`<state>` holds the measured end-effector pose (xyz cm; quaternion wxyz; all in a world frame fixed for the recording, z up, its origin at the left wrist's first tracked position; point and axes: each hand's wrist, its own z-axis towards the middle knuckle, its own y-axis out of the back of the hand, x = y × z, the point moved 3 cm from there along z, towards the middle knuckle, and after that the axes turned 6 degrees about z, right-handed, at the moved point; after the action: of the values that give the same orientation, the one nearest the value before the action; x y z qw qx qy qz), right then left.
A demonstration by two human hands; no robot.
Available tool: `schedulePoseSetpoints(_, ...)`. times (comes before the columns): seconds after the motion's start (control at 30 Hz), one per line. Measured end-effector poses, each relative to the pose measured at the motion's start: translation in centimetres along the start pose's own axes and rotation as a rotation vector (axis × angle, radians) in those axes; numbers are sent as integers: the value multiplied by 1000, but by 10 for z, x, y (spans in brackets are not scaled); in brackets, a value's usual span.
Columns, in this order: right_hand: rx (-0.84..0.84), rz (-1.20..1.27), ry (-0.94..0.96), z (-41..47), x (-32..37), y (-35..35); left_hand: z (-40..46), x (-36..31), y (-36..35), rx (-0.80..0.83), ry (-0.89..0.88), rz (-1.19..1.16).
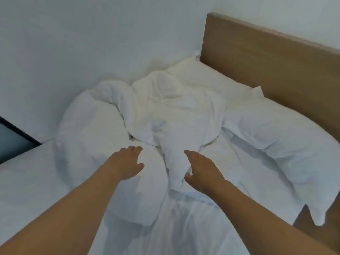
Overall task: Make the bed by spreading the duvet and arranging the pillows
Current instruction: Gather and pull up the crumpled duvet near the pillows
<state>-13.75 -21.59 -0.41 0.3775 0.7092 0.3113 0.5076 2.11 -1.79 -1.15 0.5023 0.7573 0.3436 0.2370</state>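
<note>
room: white wall (92, 43) on the left, wooden headboard (266, 67) on the right, bed (27, 181) pushed into the corner; we look down on it.
sheet: bare fitted sheet (184, 227) showing near us, wrinkled.
left hand: left hand (127, 162) reaching in, fingers straight and apart, holding nothing; whether it touches the cloth we cannot tell.
duvet: duvet (165, 111) bunched in a heap mid-bed, against the wall, partly over the far pillow.
right hand: right hand (200, 168) beside a hanging fold, grip spread, thumb out, nothing held.
far pillow: far pillow (198, 74) in the corner by the headboard.
near pillow: near pillow (287, 137) along the headboard, its end over the bed edge.
step: we judge it is the first take-hold of the duvet, nothing spread yet.
how: we should find an edge or corner, not the lump; take one point per hand, well apart; lift and shake toward the foot.
watch: pulling may drag the far pillow along.
</note>
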Motion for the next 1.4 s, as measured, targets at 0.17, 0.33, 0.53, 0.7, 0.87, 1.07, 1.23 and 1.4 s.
schedulePoseSetpoints(0.17,52,-55,133,40,-12,-168,33,51,-177,10,-104,225)
schedulePoseSetpoints(0.33,142,-150,229,97,-48,-320,75,100,-321,-176,-82,147)
schedulePoseSetpoints(0.53,43,-112,304,154,-88,-388,121,101,-387,-403,-65,10)
schedulePoseSetpoints(0.7,-102,-122,399,166,-100,-411,144,106,-404,-472,-68,-63)
schedulePoseSetpoints(0.87,-189,-131,418,167,-101,-414,148,107,-407,-539,-74,-63)
schedulePoseSetpoints(1.07,-234,-207,393,166,-101,-418,144,106,-403,-606,-128,-51)
schedulePoseSetpoints(1.23,-366,-283,250,170,-86,-417,144,104,-400,-679,-83,-64)
schedulePoseSetpoints(1.4,-302,-350,157,142,-29,-377,123,93,-375,-457,137,-13)
